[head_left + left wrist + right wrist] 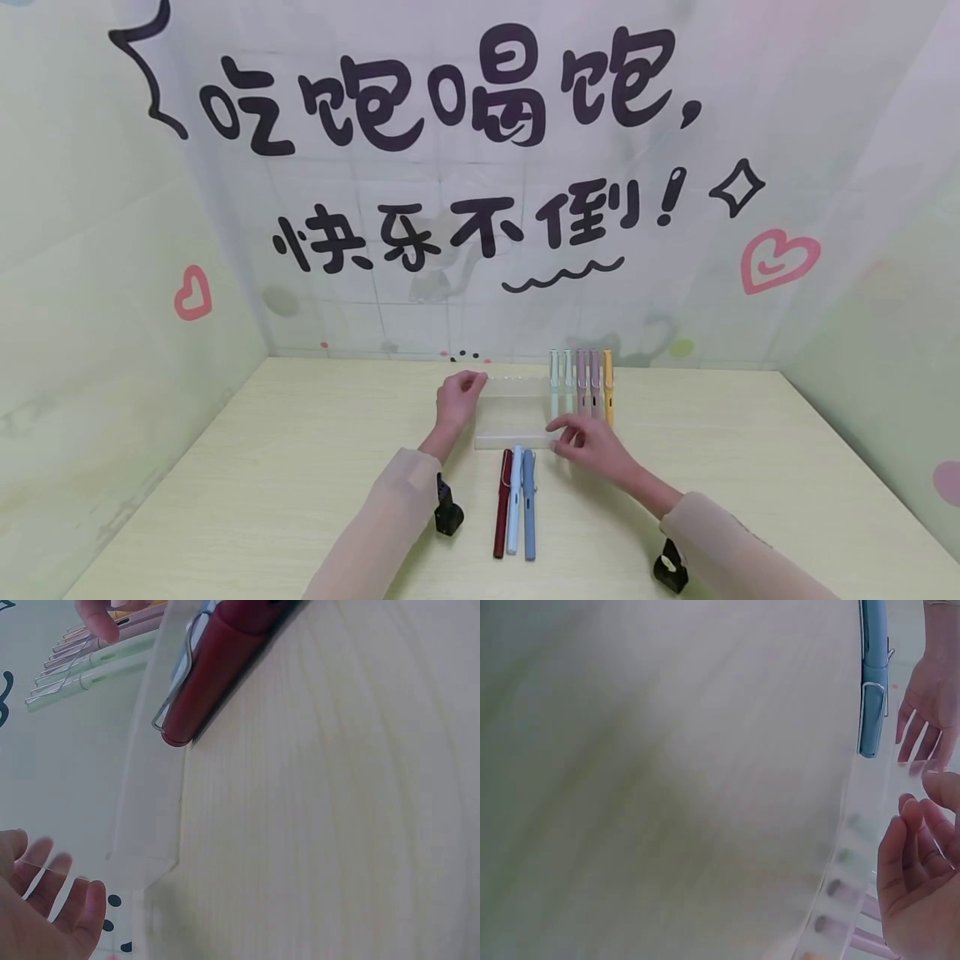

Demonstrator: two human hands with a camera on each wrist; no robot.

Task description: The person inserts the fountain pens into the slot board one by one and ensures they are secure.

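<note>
My left hand (457, 402) pinches the upper left edge of a clear plastic pen rack (512, 419) between thumb and fingers; in the left wrist view the fingers show through the panel. My right hand (592, 443) hovers at the rack's front lip, its fingers loosely bent with nothing between them. Leaning side by side in the rack's right part are mint green pens (554, 379), purple pens (581, 375) and a yellow pen (608, 383). Before the rack lie a dark red pen (502, 508), a light blue pen (514, 504) and a grey-blue pen (529, 508), caps toward it.
A pale wood-grain table (300, 467) carries everything. Behind it hangs a white printed backdrop (420, 317) with black lettering, and light side panels (885, 358) close off both sides. Black wrist mounts (447, 510) hang below the sleeves.
</note>
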